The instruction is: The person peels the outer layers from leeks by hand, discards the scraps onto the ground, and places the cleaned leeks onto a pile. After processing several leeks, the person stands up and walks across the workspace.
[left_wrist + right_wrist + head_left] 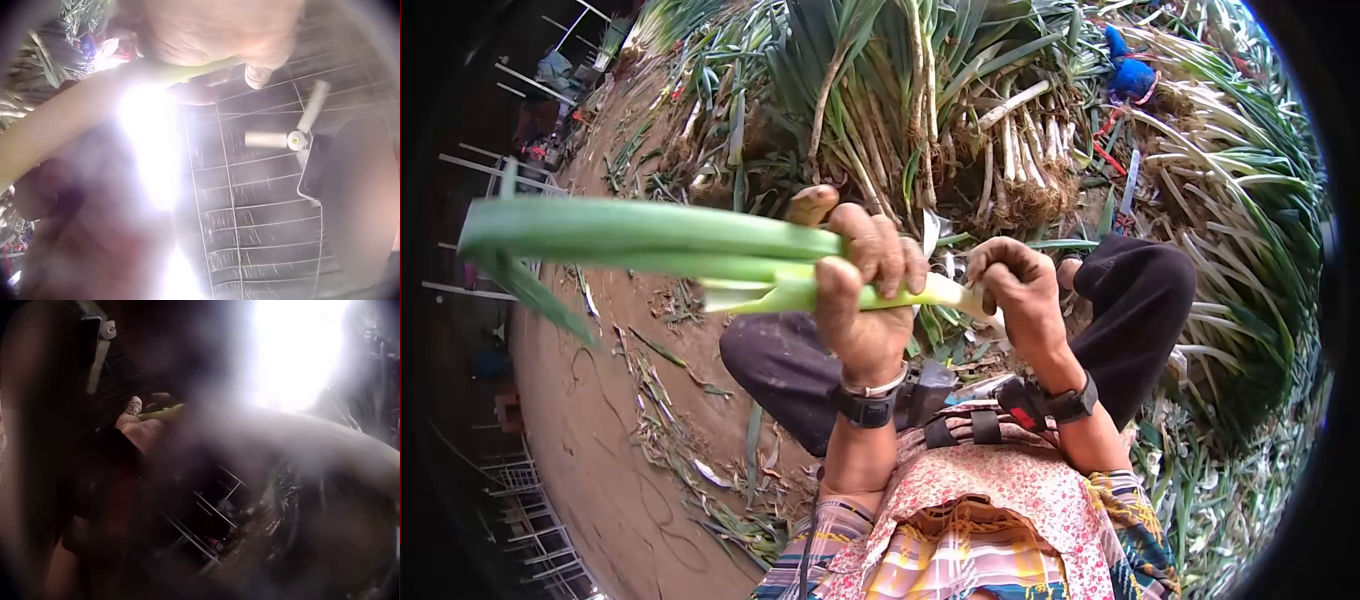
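A long green onion [790,291] lies crosswise in front of me, its green leaves pointing left and its pale end right. My left hand [870,265] grips the stalk around its middle, fingers wrapped over it. At the pale end, the curled fingers and thumb of my right hand [1022,300] pinch the tip. The left wrist view shows the pale stalk [44,134] running past blurred fingers, with strong glare beside it. In the dark right wrist view, the left hand [142,430] appears with a yellow-green piece of stalk; the right fingertips are lost in blur.
Upright bundles of green onions [930,110] stand ahead, roots down. A large pile [1240,230] covers the right side. A knife [1129,190] lies by the right knee, below a blue object [1133,78]. Leaf scraps are strewn over the dirt floor [600,420].
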A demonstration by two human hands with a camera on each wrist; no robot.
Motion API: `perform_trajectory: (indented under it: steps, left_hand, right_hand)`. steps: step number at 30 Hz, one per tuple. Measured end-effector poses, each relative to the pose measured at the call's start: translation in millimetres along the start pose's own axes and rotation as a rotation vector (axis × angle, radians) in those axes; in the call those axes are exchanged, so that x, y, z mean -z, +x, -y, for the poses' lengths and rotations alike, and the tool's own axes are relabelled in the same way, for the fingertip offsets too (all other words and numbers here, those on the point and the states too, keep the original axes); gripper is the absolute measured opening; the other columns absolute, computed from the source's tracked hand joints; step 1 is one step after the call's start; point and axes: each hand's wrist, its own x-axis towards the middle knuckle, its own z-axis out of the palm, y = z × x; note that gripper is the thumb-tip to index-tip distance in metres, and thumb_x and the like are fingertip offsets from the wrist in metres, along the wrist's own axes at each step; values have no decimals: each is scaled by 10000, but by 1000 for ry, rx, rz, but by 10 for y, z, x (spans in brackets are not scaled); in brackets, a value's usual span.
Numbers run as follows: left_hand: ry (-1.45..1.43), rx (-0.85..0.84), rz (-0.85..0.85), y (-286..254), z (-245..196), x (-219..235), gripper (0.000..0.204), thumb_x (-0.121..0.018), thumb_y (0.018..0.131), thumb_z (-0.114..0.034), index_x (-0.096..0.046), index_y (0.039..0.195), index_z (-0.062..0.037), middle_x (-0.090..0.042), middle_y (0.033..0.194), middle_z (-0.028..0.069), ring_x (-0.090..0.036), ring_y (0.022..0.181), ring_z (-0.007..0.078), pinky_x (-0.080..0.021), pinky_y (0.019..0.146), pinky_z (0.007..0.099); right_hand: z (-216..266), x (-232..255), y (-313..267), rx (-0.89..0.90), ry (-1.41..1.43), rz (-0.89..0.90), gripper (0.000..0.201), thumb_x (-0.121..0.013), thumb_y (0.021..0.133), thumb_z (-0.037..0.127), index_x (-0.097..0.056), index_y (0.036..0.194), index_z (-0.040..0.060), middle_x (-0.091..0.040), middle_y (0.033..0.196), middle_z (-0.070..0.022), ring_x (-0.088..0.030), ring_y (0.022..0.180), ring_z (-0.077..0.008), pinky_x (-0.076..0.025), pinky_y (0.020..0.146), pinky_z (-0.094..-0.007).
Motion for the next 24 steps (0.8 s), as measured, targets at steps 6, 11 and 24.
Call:
perform_trajectory:
  steps: [6, 11, 24]
  left_hand:
    - [-21, -44, -28, -45, -227, 172, 444, -500, 906, -355, -402, 1257, -102, -330, 684, -9, -334, 526, 80, -334, 438, 222]
    - [24, -40, 55, -62, -297, 128, 430, -509, 905, -342, -413, 1242, -93, -323, 647, -22, -327, 508, 68, -314, 431, 220]
    - [-95, -475, -289, -595, -2197, 706, 263, -633, 759, -131, -477, 911, 15, -355, 608, -14, -366, 496, 70, -321, 442, 203]
  right_hand:
    - [107, 564, 134, 155, 558, -83, 94, -517, 859, 27, -584, 919, 1, -619, 859, -79, -563, 641, -87, -481, 545, -216]
    - [412, 542, 136, 421, 256, -217, 109, -513, 858, 6, -590, 932, -12, -608, 890, -84, -604, 763, -139, -523, 675, -253]
    - [682, 1965, 469, 855, -1515, -675, 219, -528, 798, -38, -628, 971, 52, -624, 950, -113, -614, 855, -280, -489, 747, -334]
